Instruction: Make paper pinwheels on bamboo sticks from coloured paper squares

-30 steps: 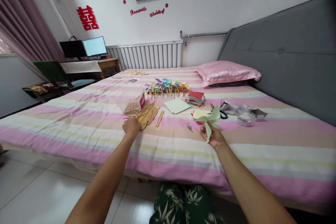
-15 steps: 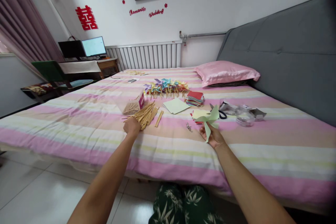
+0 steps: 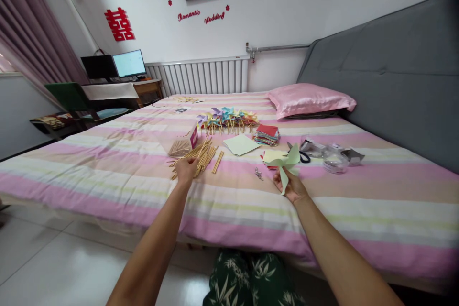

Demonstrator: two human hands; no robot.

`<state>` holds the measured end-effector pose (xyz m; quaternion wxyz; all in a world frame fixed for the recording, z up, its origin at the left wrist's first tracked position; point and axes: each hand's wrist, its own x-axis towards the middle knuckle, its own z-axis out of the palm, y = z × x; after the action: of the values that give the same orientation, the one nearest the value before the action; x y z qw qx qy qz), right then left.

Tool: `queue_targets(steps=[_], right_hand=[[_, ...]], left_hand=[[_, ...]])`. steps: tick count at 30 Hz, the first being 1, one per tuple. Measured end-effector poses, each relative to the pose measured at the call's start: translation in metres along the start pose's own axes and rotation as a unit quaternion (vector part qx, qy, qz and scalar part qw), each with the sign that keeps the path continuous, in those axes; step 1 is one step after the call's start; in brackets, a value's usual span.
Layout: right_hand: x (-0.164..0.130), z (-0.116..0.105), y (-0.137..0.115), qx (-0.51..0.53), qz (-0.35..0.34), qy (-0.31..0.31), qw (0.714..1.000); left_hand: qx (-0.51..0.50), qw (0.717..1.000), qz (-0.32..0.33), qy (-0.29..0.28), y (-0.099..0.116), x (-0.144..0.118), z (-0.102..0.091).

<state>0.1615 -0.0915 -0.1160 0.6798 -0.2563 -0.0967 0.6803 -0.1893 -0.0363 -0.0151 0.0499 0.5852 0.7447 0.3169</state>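
Many sticks [image 3: 206,158], left hand [image 3: 186,170] hiding some, green pinwheel [image 3: 286,162] overlapping right hand [image 3: 294,189]

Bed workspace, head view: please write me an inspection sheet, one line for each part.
Surface: striped bedsheet, wrinkled at left.
Work things: sticks in a loose pile; green pinwheel; more pinwheels grouped behind.
Clutter: scissors partly behind the green pinwheel; round clear tub at right.
Hands: left hand touches the sticks, grip unclear; right hand holds the green pinwheel.
Cables: thin dark line toward the far edge, perhaps a cord.
Surroundings: pillow, radiator, two screens.
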Motion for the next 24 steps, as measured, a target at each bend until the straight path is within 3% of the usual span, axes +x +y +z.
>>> queue_targets(steps=[11,17,24], right_hand=[[0.002,-0.002,0.001,-0.003,-0.003,-0.004,1.0],[0.0,0.001,0.0,-0.005,-0.005,-0.003,1.0],[-0.001,0.0,0.001,-0.011,-0.008,-0.01,1.0]], left_hand=[[0.121,0.988,-0.097,0.021,-0.035,0.012,-0.018],[0.14,0.989,-0.047,0.009,-0.027,0.008,-0.013],[0.164,0.984,-0.058,-0.042,-0.022,0.008,-0.003]])
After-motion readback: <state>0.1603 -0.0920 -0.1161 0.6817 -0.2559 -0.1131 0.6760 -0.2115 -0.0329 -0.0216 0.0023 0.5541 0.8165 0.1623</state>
